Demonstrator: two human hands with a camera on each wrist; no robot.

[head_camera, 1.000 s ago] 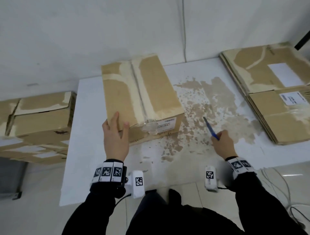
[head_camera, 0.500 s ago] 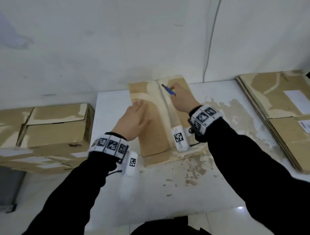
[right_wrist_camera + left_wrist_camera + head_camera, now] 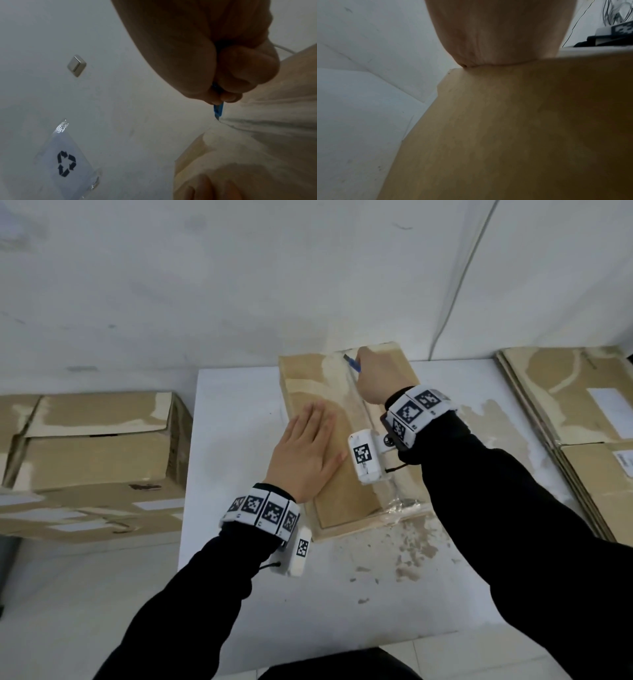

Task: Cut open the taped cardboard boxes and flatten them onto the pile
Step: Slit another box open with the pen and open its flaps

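A taped cardboard box (image 3: 305, 381) lies on the white table (image 3: 236, 419), its long taped seam running away from me. My left hand (image 3: 308, 453) presses flat on the box's left flap, fingers straight; the left wrist view shows the palm (image 3: 496, 33) against the cardboard (image 3: 505, 128). My right hand (image 3: 376, 378) grips a blue box cutter (image 3: 352, 363) at the far end of the seam. In the right wrist view the blue box cutter (image 3: 218, 111) has its tip touching the taped seam.
Several taped boxes (image 3: 92, 453) are stacked left of the table. A pile of flattened cardboard (image 3: 575, 419) lies at the table's right end. A white wall rises right behind the box, with a recycling sign (image 3: 66, 163) and a switch (image 3: 76, 65). Torn patches (image 3: 414, 549) mark the tabletop.
My right hand moved from the table up to the far end of the seam with the cutter. My left hand shifted from the box's near corner to lie flat on top.
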